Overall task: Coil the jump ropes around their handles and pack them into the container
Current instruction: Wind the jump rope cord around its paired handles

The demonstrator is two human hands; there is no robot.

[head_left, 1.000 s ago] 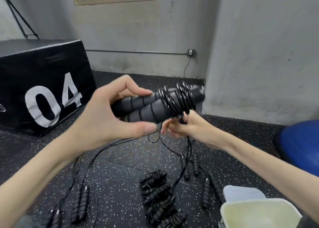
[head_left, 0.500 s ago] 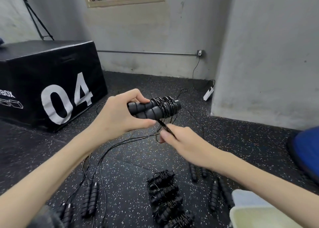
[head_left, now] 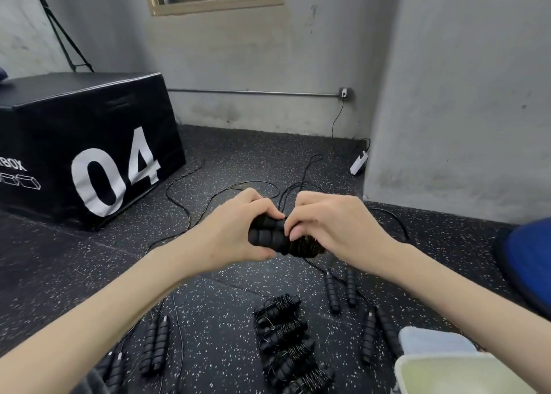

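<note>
The left hand (head_left: 235, 232) grips a pair of black foam handles (head_left: 267, 236) held side by side above the floor, while the right hand (head_left: 331, 223) pinches the rope coiled (head_left: 307, 247) round their far end. Below lie four finished bundles (head_left: 290, 344) in a row, loose jump ropes (head_left: 340, 292) beside them, and the pale container (head_left: 441, 372) at lower right. The speckled black rubber floor (head_left: 232, 301) meets grey walls (head_left: 447, 80), with a black box marked 04 (head_left: 89, 143) at left.

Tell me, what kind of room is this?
Probably a gym or workout room. There's a black jump box marked 04, a speckled rubber floor, lots of jump ropes lying around, and part of a blue exercise ball.
</note>
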